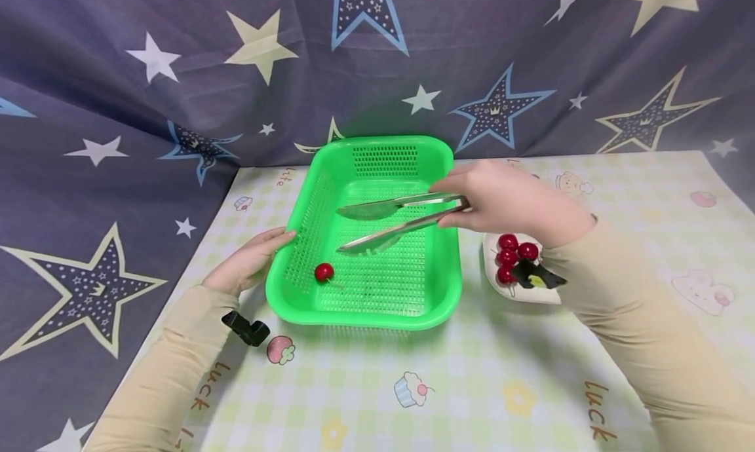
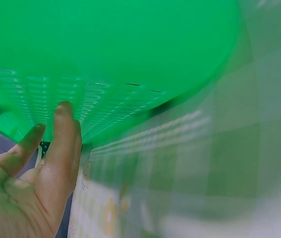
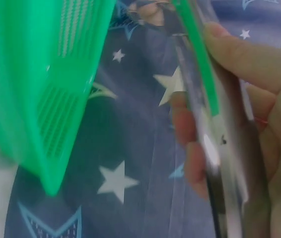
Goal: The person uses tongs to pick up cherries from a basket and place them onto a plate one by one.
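My right hand holds metal tongs by their hinge end over a green basket. The tongs' arms are spread apart, with nothing between the tips. In the right wrist view, thumb and fingers wrap the tongs from both sides. One red cherry with a stem lies inside the basket at its near left. My left hand touches the basket's left wall, fingertips at the rim. In the left wrist view, that hand's fingers are nearly straight against the slotted wall.
Right of the basket, a white dish holds several cherries, partly hidden by the right wrist and its black strap. A checked cloth covers the table. Behind it hangs a dark star-patterned curtain.
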Action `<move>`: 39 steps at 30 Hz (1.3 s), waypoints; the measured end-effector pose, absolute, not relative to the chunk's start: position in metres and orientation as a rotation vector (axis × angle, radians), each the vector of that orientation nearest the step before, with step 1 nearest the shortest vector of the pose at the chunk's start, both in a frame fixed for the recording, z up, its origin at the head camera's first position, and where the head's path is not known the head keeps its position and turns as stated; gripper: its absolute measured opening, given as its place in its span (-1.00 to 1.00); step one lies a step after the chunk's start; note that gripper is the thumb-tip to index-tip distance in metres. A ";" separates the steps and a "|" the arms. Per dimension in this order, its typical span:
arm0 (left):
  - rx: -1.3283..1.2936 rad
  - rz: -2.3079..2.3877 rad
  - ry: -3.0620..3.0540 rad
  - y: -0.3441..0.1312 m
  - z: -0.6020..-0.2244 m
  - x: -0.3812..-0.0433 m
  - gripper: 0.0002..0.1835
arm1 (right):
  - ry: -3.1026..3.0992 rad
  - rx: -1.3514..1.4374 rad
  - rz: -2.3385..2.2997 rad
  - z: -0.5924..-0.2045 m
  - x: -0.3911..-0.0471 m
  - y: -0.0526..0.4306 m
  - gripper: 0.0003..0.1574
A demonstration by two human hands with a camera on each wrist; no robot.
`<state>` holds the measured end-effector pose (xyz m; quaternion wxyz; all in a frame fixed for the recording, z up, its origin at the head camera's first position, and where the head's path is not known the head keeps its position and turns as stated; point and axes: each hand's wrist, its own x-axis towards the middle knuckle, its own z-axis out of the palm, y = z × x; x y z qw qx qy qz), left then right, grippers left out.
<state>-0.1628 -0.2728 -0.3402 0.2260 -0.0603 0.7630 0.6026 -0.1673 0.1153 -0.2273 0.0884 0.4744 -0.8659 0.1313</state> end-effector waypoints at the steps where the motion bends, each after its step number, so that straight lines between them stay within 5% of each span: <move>1: -0.164 1.661 2.098 -0.273 -0.340 -0.163 -0.17 | -2.596 1.417 0.380 -0.228 -0.168 0.111 -0.62; 39: -0.136 1.631 2.141 -0.276 -0.343 -0.164 -0.13 | -3.125 1.338 -0.070 -0.250 -0.197 -0.008 -0.68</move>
